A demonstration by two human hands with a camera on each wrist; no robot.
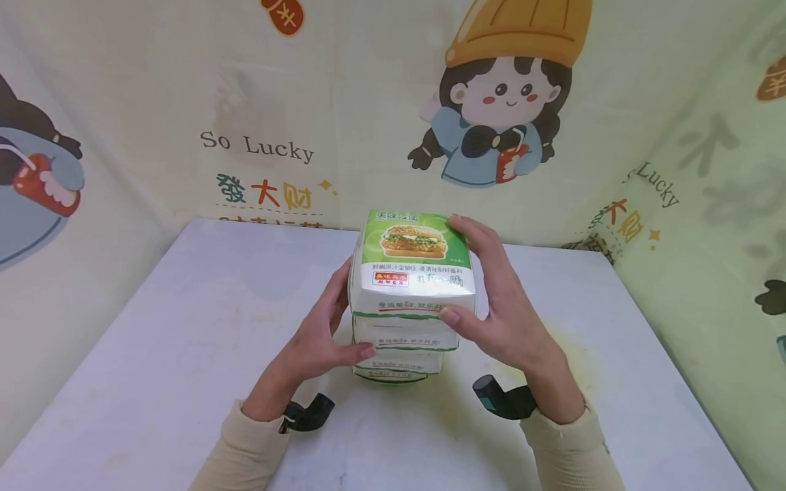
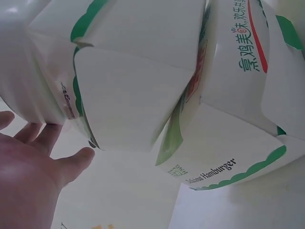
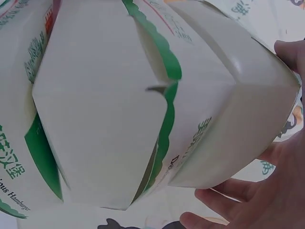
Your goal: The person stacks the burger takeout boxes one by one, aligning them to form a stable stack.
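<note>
Two burger boxes stand stacked in the middle of the table, white with green scalloped edges. The upper burger box [image 1: 417, 286] has a green lid printed with a burger; the lower burger box [image 1: 399, 365] shows under it. My right hand [image 1: 512, 314] holds the upper box from the right, thumb at the front and fingers toward the far top edge. My left hand [image 1: 316, 341] holds the left side, thumb at the front and fingers partly hidden behind. Close views show the left hand [image 2: 33, 176] and right hand [image 3: 267, 191] at the upper box's ends.
The white table [image 1: 172, 327] reaches to a cloth backdrop [image 1: 362, 123] with cartoon figures and lettering. Dark camera mounts sit on the left wrist [image 1: 310, 412] and the right wrist [image 1: 503, 399].
</note>
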